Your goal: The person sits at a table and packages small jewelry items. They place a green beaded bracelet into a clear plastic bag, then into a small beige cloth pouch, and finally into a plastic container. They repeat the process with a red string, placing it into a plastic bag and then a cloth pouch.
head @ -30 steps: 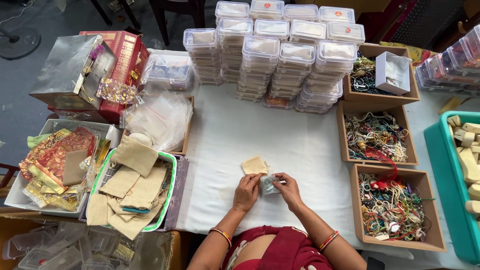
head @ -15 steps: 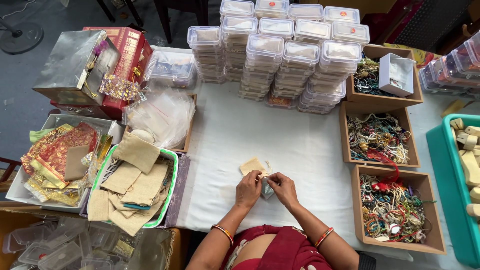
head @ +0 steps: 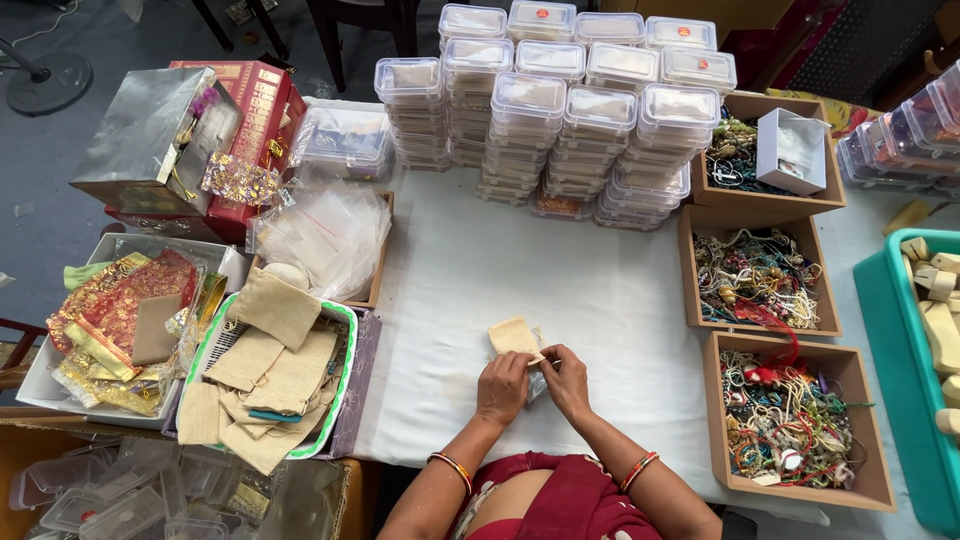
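Observation:
My left hand (head: 502, 385) and my right hand (head: 566, 378) meet over the white tablecloth (head: 600, 290) near its front edge. Together they pinch a small beige cloth pouch (head: 514, 335) that sticks out above the fingers. A small clear plastic piece (head: 536, 382) shows between the two hands; what it holds is hidden. Both wrists wear bangles.
Stacks of clear lidded boxes (head: 560, 110) fill the back. Three brown trays of beaded strings (head: 760, 275) line the right, beside a teal crate (head: 905, 380). At left are a green-rimmed basket of beige pouches (head: 265, 375), clear bags (head: 325, 235), red fabric pouches (head: 120, 310) and gift boxes (head: 160, 135).
Both hands have closed in together on the pouch and the clear piece; the pouch stays just above the fingers. The view has shifted slightly.

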